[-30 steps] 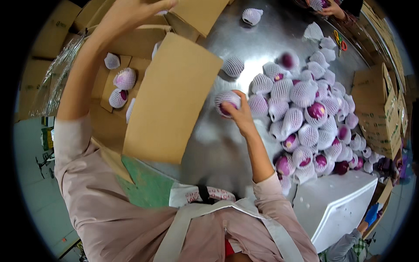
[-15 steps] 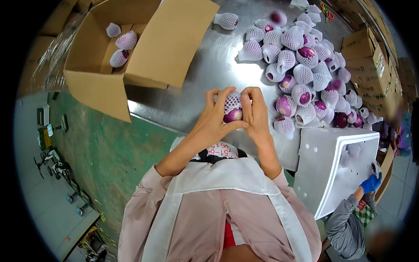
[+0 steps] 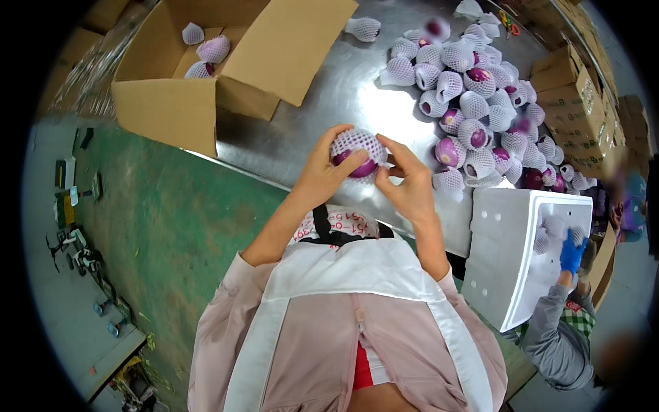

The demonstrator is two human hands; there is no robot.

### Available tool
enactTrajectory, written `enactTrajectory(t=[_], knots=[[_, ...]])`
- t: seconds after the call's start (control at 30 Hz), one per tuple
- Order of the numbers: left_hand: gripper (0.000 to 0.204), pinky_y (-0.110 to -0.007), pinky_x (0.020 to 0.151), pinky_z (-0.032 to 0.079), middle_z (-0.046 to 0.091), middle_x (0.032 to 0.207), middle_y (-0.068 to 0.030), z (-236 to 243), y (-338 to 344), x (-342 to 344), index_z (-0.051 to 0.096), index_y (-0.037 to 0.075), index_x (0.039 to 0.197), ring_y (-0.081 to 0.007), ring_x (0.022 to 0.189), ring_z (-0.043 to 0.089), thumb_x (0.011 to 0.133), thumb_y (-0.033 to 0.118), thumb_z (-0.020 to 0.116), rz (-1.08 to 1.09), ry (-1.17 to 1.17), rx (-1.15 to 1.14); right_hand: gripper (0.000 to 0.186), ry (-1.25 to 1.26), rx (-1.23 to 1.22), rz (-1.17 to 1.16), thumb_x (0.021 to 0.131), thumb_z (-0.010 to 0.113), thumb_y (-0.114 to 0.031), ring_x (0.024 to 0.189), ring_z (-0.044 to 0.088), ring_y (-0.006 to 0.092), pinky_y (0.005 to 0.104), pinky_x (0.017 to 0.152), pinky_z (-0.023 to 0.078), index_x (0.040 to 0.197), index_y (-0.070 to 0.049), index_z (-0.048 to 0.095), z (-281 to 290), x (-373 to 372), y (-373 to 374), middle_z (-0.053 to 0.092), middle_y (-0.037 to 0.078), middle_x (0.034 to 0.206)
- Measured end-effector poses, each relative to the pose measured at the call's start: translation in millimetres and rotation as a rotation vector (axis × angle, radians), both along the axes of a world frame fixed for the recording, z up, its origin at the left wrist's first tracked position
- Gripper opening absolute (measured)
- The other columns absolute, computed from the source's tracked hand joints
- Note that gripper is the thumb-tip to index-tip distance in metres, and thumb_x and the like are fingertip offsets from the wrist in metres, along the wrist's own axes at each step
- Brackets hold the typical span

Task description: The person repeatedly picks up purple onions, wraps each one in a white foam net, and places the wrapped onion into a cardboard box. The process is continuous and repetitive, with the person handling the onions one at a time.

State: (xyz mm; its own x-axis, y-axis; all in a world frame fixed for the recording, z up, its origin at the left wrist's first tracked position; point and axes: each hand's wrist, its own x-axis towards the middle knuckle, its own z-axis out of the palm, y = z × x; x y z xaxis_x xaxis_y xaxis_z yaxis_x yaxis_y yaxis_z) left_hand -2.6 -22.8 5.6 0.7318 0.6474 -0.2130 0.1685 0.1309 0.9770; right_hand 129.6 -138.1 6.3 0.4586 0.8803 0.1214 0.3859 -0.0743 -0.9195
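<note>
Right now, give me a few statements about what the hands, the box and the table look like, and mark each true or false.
1. Both hands hold one netted purple fruit. True: left hand, right hand.
2. The cardboard box is closed. False: it is open, with netted fruits inside.
3. A pile of netted fruits lies on the metal table. True.
4. The white foam box sits inside the cardboard box. False: it stands apart, at the table's right.

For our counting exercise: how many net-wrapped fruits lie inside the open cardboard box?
3. One wrapped fruit at the far left, one in the middle, one nearest the front wall. The box flaps may hide more.
</note>
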Motion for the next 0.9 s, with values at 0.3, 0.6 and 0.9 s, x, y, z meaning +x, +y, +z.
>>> enactTrajectory(t=[0.3, 0.6, 0.9], knots=[[0.076, -0.036, 0.092, 0.041, 0.05, 0.112, -0.016, 3, -5, -1, 0.048, 0.006, 0.123, -0.0289, 0.107, 0.051, 0.06, 0.028, 0.085, -0.104, 0.154, 0.523, 0.04, -0.045, -0.031, -0.152, 0.07, 0.058, 0.005, 0.073, 0.062, 0.0198, 0.0276, 0.061, 0.052, 0.108, -0.003, 0.062, -6, -5, -6, 0.062, 0.013, 0.097], [0.069, -0.028, 0.091, 0.045, 0.053, 0.115, -0.011, -9, 4, -3, 0.043, 0.001, 0.125, -0.0165, 0.104, 0.054, 0.066, 0.009, 0.079, -0.151, -0.052, 0.037, 0.021, 0.006, 0.032, -0.233, 0.071, 0.056, 0.002, 0.062, 0.051, 0.0095, 0.0229, 0.056, 0.042, 0.091, 0.0, 0.063, -19, 9, -3, 0.061, 0.005, 0.078], [0.061, -0.03, 0.089, 0.046, 0.05, 0.117, -0.0093, -18, 9, -7, 0.039, 0.005, 0.128, -0.017, 0.105, 0.054, 0.077, 0.017, 0.069, -0.051, -0.44, -0.879, 0.022, 0.598, 0.061, -0.151, 0.075, 0.045, -0.001, 0.061, 0.041, 0.0037, 0.0194, 0.054, 0.034, 0.092, -0.001, 0.06, -13, 12, 5, 0.052, -0.003, 0.072]])
